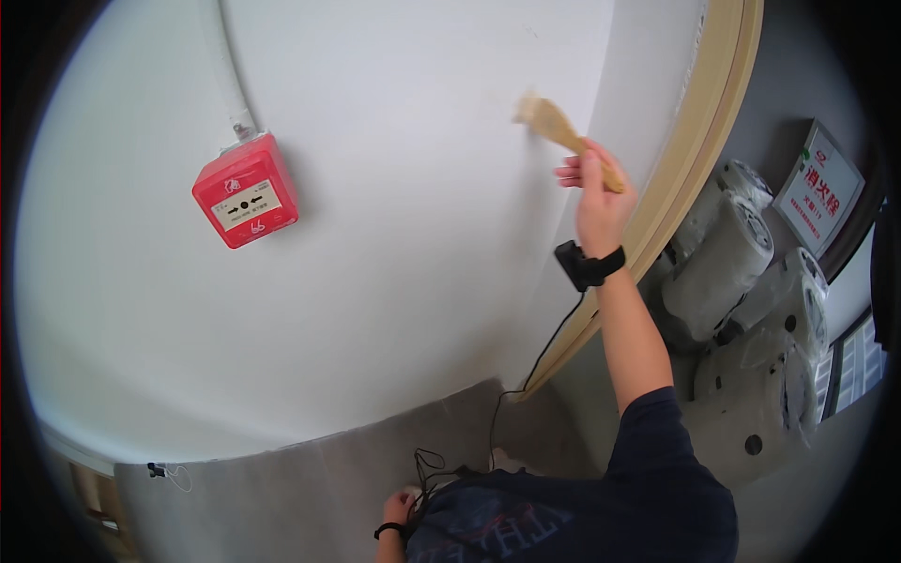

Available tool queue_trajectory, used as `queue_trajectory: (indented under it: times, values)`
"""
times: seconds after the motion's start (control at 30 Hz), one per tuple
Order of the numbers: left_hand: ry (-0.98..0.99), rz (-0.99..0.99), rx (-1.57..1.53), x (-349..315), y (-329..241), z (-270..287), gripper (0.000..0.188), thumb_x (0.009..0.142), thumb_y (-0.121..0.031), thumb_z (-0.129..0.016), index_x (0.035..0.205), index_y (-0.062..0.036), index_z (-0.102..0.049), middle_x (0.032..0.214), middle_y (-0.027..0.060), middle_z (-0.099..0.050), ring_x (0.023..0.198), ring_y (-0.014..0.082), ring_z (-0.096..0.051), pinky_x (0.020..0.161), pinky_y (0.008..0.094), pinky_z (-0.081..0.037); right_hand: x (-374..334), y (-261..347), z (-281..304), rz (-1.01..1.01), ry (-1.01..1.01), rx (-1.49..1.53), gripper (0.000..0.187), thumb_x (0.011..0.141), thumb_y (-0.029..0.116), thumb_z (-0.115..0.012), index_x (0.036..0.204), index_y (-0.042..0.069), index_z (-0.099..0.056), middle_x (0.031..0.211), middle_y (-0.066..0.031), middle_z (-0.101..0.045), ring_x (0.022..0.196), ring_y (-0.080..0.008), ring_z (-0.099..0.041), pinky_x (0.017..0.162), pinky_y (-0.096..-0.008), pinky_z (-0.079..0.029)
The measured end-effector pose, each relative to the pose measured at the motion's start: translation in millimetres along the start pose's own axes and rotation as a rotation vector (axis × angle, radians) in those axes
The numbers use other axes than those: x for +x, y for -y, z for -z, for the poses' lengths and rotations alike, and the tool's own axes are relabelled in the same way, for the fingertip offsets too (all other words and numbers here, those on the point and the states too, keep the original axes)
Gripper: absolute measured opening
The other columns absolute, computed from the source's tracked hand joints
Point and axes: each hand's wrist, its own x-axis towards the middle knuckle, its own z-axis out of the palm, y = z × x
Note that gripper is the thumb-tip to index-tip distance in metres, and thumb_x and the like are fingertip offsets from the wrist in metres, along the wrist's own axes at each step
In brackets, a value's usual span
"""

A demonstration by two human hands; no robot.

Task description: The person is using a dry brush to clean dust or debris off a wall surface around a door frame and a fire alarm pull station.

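My right hand [601, 183] is closed round the wooden handle of a paintbrush [554, 122], raised toward the upper right. Its pale bristles are at the white wall [394, 281]; whether they press on it I cannot tell. A black strap with a small box [587, 266] circles my right wrist, and a thin black cable [549, 342] runs down from it. Low in front of my body, my left hand [398, 507] has its fingers curled beside looped black cable [427, 460]. What it grips is too small to make out.
A red alarm call box [246, 192] juts from the wall on the left, under a white conduit [225, 66]. A wooden door frame [694, 159] edges the wall. Beyond it stand several plastic-wrapped grey rolls [718, 263] and a framed sign [818, 188]. Grey floor [310, 497] lies below.
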Motion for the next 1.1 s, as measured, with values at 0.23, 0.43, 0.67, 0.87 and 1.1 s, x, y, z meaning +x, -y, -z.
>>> queue_trajectory:
  times: [0.23, 0.43, 0.67, 0.87, 1.1]
  values:
    - [-0.1, 0.199, 0.057, -9, 61, -14, 0.037, 0.082, -0.041, -0.065, 0.09, -0.0052, -0.073, 0.089, 0.0159, -0.07, 0.088, 0.0331, -0.067, 0.081, 0.0416, -0.052, 1, 2, -23, 0.051, -0.086, -0.281, 0.027, 0.095, 0.011, -0.054, 0.116, -0.005, -0.06, 0.08, -0.0091, -0.067, 0.069, -0.0135, -0.065, 0.06, -0.0267, -0.053]
    - [-0.077, 0.099, 0.074, -15, 36, -2, 0.037, 0.083, -0.04, -0.065, 0.097, -0.0065, -0.071, 0.094, 0.0164, -0.07, 0.092, 0.0337, -0.066, 0.083, 0.0416, -0.052, -111, 14, -138, 0.606, 0.354, -0.254, 0.027, 0.082, -0.003, -0.063, 0.108, -0.004, -0.062, 0.072, -0.0126, -0.06, 0.057, -0.026, -0.059, 0.051, -0.0329, -0.047]
    - [-0.144, 0.104, 0.052, -54, 60, -2, 0.036, 0.084, -0.04, -0.065, 0.099, -0.0075, -0.068, 0.092, 0.0169, -0.069, 0.092, 0.0361, -0.065, 0.081, 0.0422, -0.052, -213, 28, -236, 0.484, 0.581, 0.042, 0.03, 0.082, 0.001, -0.064, 0.112, -0.002, -0.059, 0.072, -0.0091, -0.058, 0.056, -0.0229, -0.056, 0.049, -0.0324, -0.046]
    - [-0.148, 0.134, 0.022, -59, 78, 2, 0.036, 0.085, -0.039, -0.063, 0.098, -0.0059, -0.067, 0.092, 0.0215, -0.067, 0.092, 0.0409, -0.063, 0.08, 0.0455, -0.05, -233, 42, -285, 0.41, 0.718, 0.229, 0.03, 0.084, -0.002, -0.063, 0.114, 0.0, -0.06, 0.076, -0.0087, -0.06, 0.062, -0.0223, -0.059, 0.054, -0.0318, -0.047]
    - [-0.089, -0.048, 0.136, -20, 78, 15, 0.031, 0.09, -0.033, -0.054, 0.098, -0.0049, -0.066, 0.096, 0.0244, -0.065, 0.093, 0.0446, -0.06, 0.081, 0.0487, -0.049, -168, -21, -153, 0.347, 0.492, -0.052, 0.023, 0.091, -0.001, -0.053, 0.113, -0.005, -0.061, 0.09, -0.0149, -0.069, 0.075, -0.0222, -0.068, 0.064, -0.0319, -0.056]
